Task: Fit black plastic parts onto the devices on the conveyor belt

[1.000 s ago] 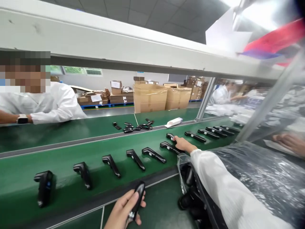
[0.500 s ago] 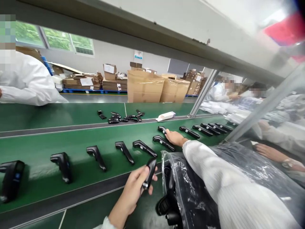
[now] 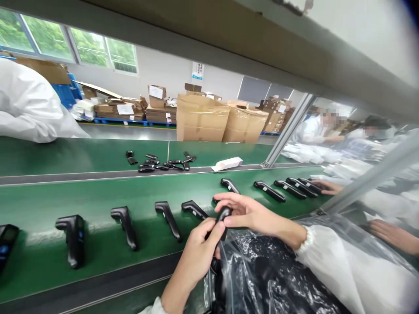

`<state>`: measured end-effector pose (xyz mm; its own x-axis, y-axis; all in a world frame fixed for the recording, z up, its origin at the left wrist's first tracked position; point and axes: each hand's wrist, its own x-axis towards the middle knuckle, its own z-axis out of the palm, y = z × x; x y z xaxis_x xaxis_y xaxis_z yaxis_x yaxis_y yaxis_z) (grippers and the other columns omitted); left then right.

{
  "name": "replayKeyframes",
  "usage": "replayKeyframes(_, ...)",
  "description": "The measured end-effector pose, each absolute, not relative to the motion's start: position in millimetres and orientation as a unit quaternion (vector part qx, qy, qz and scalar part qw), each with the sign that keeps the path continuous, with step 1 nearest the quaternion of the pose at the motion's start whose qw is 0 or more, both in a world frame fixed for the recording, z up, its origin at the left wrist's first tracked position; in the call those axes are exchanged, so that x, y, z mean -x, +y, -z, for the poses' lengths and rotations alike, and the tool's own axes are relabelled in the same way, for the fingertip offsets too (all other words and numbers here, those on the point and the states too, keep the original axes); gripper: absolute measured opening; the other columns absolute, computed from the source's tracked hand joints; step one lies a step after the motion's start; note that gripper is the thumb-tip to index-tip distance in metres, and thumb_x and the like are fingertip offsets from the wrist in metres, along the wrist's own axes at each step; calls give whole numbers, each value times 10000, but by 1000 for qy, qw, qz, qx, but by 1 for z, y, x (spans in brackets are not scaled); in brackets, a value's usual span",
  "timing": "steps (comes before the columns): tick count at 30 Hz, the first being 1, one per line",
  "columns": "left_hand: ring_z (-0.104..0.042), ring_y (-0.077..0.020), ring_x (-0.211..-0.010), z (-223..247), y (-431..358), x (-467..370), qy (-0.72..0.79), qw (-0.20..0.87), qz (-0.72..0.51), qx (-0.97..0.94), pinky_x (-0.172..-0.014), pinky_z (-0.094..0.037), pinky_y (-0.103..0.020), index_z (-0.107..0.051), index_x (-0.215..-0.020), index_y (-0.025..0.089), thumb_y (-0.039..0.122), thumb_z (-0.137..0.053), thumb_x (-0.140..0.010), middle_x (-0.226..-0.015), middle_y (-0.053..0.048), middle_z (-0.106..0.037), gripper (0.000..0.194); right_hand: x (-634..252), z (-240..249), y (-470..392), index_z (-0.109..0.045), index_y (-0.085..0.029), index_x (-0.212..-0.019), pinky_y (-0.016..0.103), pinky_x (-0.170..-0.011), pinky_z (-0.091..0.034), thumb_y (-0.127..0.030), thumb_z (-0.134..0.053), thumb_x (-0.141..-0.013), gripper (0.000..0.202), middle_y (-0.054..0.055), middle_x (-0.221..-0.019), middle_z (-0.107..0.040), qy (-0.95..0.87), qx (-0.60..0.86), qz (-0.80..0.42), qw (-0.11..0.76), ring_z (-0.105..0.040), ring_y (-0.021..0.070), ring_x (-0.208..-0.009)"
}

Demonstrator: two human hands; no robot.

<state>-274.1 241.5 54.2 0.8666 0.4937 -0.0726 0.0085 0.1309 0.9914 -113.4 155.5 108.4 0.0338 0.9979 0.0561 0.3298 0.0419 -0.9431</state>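
A bare strip of the green belt [image 3: 42,200] follows its far edge from the left end to the devices right of centre. Gaps between the black pistol-shaped devices [image 3: 74,240] are widest at left; toward the right end they narrow, and a co-worker's hand [image 3: 329,187] blocks access. The left hand [image 3: 198,250], right hand [image 3: 248,212] and plastic bag [image 3: 271,270] obstruct the near edge from the middle rightward. A metal post [image 3: 288,133] rises at the far edge; the shelf beam [image 3: 196,35] limits headroom.

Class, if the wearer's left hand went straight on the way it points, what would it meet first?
Probably the right hand, which is at the upper end of the black device held in the left hand; depth between the hands is hard to judge.
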Motion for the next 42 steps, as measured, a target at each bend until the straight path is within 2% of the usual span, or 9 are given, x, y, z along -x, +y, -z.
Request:
replayKeyframes(7, -606, -196, -750, -67, 251, 304, 129, 654, -64, -742, -665, -477, -257, -680, -724, 184, 425, -587, -869, -868, -50, -628, 296, 132, -149, 158, -667, -172, -1005, 274, -661, -447, -187, -625, -820, 191, 39, -780, -658, -775, 593, -219, -10, -601, 171, -717)
replayKeyframes(10, -592, -134, -577, -60, 253, 313, 190, 712, -44, -675, -645, -503, -284, -645, -901, 211, 425, -590, -851, -941, -29, -623, 227, 113, -130, 148, -637, -202, -923, 266, -648, -440, -231, -616, -822, 108, 5, -768, -639, -704, 671, -228, 37, -591, 154, -694)
replayKeyframes(13, -648, -263, -969, -50, 257, 324, 225, 811, -64, -536, -742, -554, -345, -627, -1037, 254, 372, -627, -795, -1197, -75, -590, 270, 70, -93, 134, -604, -201, -958, 264, -624, -481, -303, -598, -840, 155, 64, -1039, -627, -530, 801, -226, 161, -625, 187, -859)
replayKeyframes(16, -523, -351, -1211, -42, 261, 340, 232, 876, -93, -413, -751, -575, -394, -627, -1128, 273, 329, -666, -760, -1361, -87, -515, 375, 42, -58, 125, -548, -204, -1199, 325, -769, -523, -235, -620, -803, 404, 113, -1232, -580, -468, 844, -223, 135, -628, 223, -981)
replayKeyframes(20, -629, -296, -983, -36, 269, 362, 213, 893, -118, -378, -671, -547, -351, -517, -1340, 308, 305, -745, -759, -1261, -105, -599, 624, 53, -36, 140, -385, -126, -1387, 382, -998, -434, -254, -494, -913, 503, 179, -1255, -603, -525, 828, -191, 48, -595, 267, -1148)
replayKeyframes(29, -470, -79, -540, -31, 213, 282, 271, 876, -190, -352, -425, -361, -207, -599, -1246, 236, 535, -725, -768, -1032, -80, -656, 578, -22, -7, 159, -459, -52, -1284, 346, -686, -518, -448, -305, -1015, 503, 189, -876, -705, -542, 823, -25, -168, -711, 314, -810)
replayKeyframes(32, -294, -29, -408, -46, 201, 267, 273, 887, -147, -342, -388, -248, -191, -667, -1122, 150, 665, -597, -812, -663, -5, -571, 605, -17, -34, 141, -386, -77, -1421, 356, -711, -535, -519, -325, -1000, 613, 218, -1055, -675, -546, 833, 22, -93, -705, 294, -875)
replayKeyframes(35, -277, -24, -395, -62, 196, 261, 264, 894, -88, -350, -384, -190, -184, -701, -967, 104, 699, -524, -838, -581, 20, -483, 634, 24, -80, 125, -462, -231, -1396, 304, -818, -530, -514, -417, -986, 500, 121, -1242, -614, -674, 720, -109, 124, -646, 211, -1040)
replayKeyframes(42, -319, -51, -486, -64, 176, 224, 301, 883, -105, -344, -382, -167, -171, -615, -1033, 181, 609, -614, -820, -764, 2, -524, 478, 32, -85, 105, -628, -206, -974, 249, -689, -488, -378, -564, -939, 188, 6, -877, -637, -595, 672, -288, 333, -607, 135, -790)
